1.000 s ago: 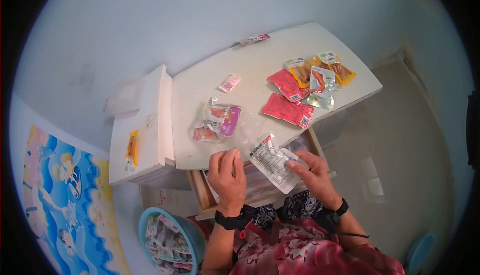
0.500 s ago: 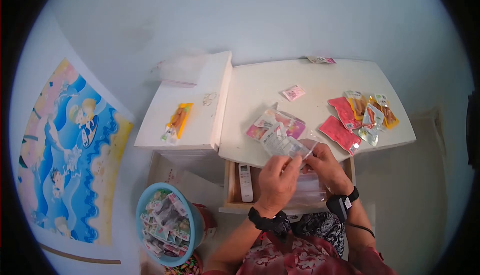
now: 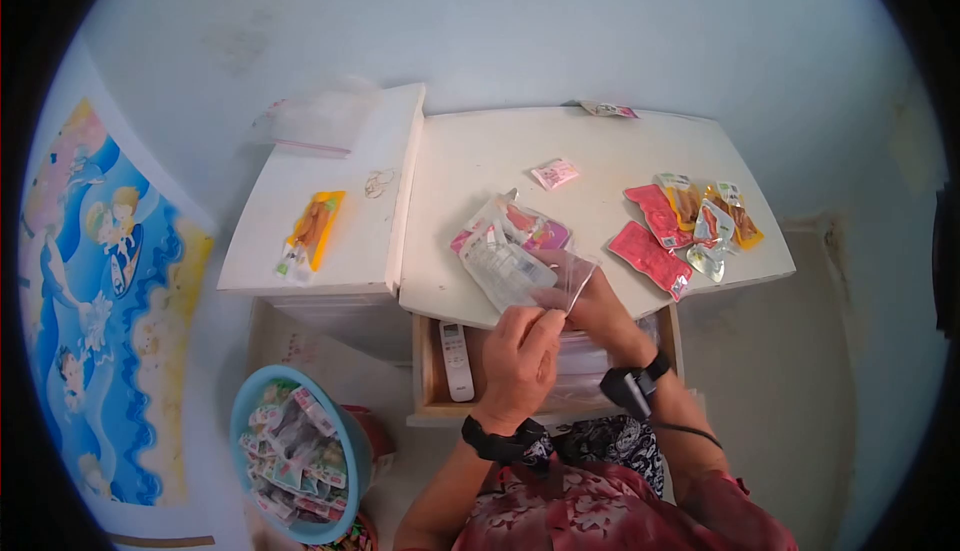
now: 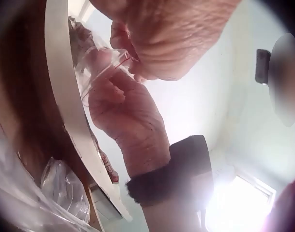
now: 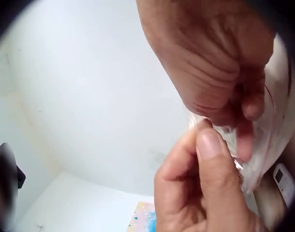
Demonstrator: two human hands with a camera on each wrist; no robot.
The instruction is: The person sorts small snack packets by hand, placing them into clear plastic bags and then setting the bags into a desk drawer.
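Observation:
A clear zip bag (image 3: 578, 269) is between both hands, over the near edge of the white desktop. Inside it shows a whitish printed food pouch (image 3: 500, 263), its far end overlapping other packets. My left hand (image 3: 520, 359) pinches the near corner of the bag's mouth between thumb and forefinger. At the other side of the mouth is my right hand (image 3: 603, 313), its fingers behind the clear plastic. In the left wrist view, the thumb of my right hand (image 4: 130, 113) is on the near side of the bag's edge.
Below, the open drawer (image 3: 430, 411) holds a white remote (image 3: 456, 361) and plastic bags. Red pouches (image 3: 650, 259) and yellow ones lie to the right, a pink sachet (image 3: 555, 173) farther back. On the left cabinet lies a yellow packet (image 3: 312, 231). A blue bucket (image 3: 352, 441) full of packets stands below.
The pouch, earlier in my right hand, now shows inside the clear bag. Both hands have come together at the bag's mouth. The head view has shifted.

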